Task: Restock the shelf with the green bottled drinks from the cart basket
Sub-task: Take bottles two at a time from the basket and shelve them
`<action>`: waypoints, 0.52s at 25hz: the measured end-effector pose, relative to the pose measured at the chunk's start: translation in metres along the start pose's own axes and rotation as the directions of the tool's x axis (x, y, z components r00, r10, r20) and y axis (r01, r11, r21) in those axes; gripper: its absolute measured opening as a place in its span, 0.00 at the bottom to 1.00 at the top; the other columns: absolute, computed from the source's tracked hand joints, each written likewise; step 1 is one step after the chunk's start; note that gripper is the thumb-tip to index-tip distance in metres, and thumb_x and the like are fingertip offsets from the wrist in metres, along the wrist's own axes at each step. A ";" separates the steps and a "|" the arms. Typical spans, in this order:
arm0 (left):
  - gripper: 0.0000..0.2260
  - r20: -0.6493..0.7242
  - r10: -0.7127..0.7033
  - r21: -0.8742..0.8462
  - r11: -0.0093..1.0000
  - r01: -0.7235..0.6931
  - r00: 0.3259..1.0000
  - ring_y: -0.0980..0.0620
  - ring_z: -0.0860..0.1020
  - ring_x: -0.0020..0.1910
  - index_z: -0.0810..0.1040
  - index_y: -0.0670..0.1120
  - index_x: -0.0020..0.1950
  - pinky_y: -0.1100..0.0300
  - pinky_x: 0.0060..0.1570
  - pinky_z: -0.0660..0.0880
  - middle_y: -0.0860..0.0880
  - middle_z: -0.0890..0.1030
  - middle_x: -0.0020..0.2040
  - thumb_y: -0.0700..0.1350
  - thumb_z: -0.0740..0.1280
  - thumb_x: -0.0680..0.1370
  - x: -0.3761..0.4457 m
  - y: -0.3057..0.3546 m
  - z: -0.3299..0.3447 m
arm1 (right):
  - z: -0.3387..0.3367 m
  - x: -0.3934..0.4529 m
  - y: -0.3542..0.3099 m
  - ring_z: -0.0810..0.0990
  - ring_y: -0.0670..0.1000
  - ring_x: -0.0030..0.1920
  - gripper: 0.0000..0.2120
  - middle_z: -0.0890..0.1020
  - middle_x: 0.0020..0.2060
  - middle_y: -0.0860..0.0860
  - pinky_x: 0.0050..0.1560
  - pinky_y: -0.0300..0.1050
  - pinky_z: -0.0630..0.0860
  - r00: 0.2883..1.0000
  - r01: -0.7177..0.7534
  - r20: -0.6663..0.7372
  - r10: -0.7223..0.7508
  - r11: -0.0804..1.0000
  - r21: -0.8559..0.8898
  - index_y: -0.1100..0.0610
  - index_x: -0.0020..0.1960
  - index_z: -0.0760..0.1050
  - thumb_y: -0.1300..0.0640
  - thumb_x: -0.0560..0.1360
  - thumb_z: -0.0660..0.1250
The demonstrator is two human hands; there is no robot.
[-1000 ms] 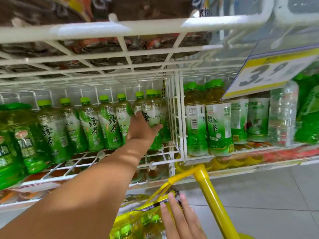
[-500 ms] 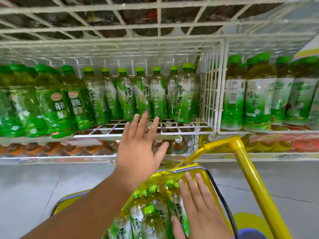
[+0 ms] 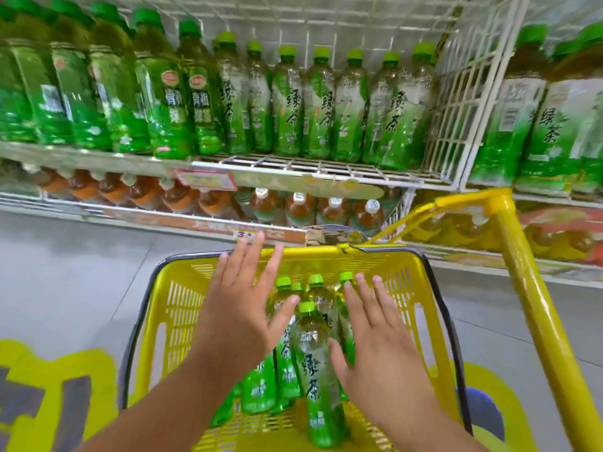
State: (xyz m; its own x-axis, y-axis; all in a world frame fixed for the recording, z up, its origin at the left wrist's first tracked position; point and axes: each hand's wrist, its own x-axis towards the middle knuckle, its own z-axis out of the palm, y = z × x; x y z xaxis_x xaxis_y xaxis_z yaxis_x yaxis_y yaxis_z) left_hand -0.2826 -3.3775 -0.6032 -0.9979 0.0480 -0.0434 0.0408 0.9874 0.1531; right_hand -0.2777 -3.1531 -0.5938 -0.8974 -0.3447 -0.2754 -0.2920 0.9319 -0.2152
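Note:
Several green bottled drinks (image 3: 315, 363) stand in the yellow cart basket (image 3: 169, 308), green caps up. My left hand (image 3: 243, 305) hovers over the basket's left half, fingers spread, holding nothing. My right hand (image 3: 378, 334) is open too, its palm beside the nearest bottle on the right; whether it touches is unclear. Above, the white wire shelf (image 3: 313, 168) carries a row of the same green bottles (image 3: 321, 106) along its back, with bare wire in front of them.
The cart's yellow handle (image 3: 535, 314) rises at the right. A wire divider (image 3: 463, 102) bounds the shelf section on the right, with larger green bottles (image 3: 551, 119) beyond. Orange-brown bottles (image 3: 293, 207) fill the lower shelf. Grey floor lies to the left.
My left hand has come back from the shelf, where it touched a bottle, down over the basket. The view has tilted down. My right hand has stayed over the basket bottles.

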 end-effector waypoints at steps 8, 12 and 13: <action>0.37 0.152 -0.296 -0.028 0.953 0.303 0.943 0.44 0.54 0.80 0.55 0.51 0.81 0.46 0.77 0.58 0.46 0.54 0.82 0.70 0.51 0.77 -0.084 -0.017 0.032 | 0.032 -0.011 -0.019 0.37 0.52 0.79 0.38 0.47 0.80 0.52 0.78 0.54 0.51 0.999 -0.013 0.051 0.011 0.999 0.051 0.54 0.81 0.47 0.36 0.77 0.52; 0.37 0.300 -0.476 -0.134 0.837 0.531 0.827 0.45 0.53 0.80 0.47 0.51 0.81 0.51 0.77 0.58 0.46 0.51 0.82 0.66 0.56 0.78 -0.097 -0.016 0.045 | 0.045 -0.013 -0.024 0.44 0.52 0.79 0.40 0.48 0.80 0.49 0.77 0.48 0.52 0.994 -0.074 0.088 0.063 0.990 0.123 0.51 0.80 0.43 0.33 0.77 0.53; 0.38 0.320 -0.507 -0.148 0.807 0.571 0.800 0.44 0.57 0.79 0.48 0.48 0.81 0.52 0.75 0.62 0.45 0.53 0.81 0.63 0.59 0.78 -0.099 -0.014 0.046 | 0.048 -0.014 -0.026 0.50 0.51 0.79 0.41 0.51 0.80 0.49 0.75 0.48 0.57 0.991 -0.096 0.103 0.080 0.983 0.156 0.50 0.80 0.43 0.33 0.76 0.55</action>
State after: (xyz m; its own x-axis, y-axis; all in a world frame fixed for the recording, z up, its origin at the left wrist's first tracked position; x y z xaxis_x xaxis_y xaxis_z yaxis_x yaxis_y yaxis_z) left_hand -0.1821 -3.3895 -0.6464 -0.8029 -0.4142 -0.4287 -0.5446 0.8020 0.2451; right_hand -0.2422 -3.1780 -0.6290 -0.8789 -0.2787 -0.3870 -0.1496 0.9317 -0.3311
